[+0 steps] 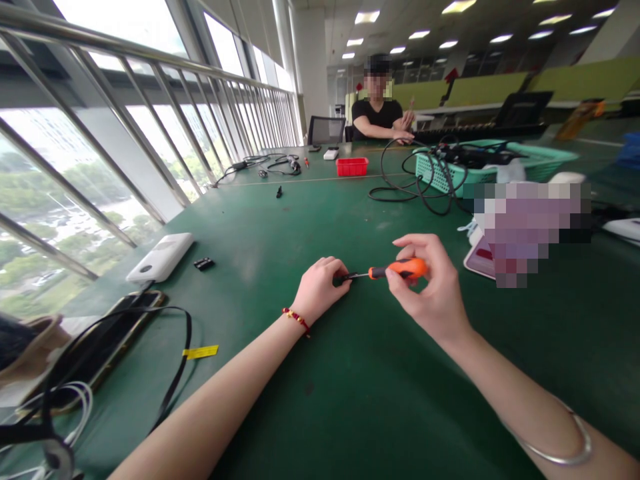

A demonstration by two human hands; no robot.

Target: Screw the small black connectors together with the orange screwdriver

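Note:
My right hand (pixel 433 287) grips an orange and black screwdriver (pixel 400 269) by its handle, thumb and fingers closed around it. The shaft points left, its tip meeting a small black part (pixel 342 279) pinched in my left hand (pixel 323 285). My fingers cover most of that part, so its kind cannot be made out. Both hands are low over the green table (pixel 320 373). A small black piece (pixel 204 264) with slots lies farther left, beside a white power bank (pixel 161 257).
A phone (pixel 105 347) with a black cable (pixel 187 327) lies at left. Toward the back are a red tray (pixel 352 167), a small black clip-like piece (pixel 279 192) and a green basket (pixel 540 157) with cables. Across the table sits a person (pixel 377 117). A metal railing (pixel 150 60) runs along the left.

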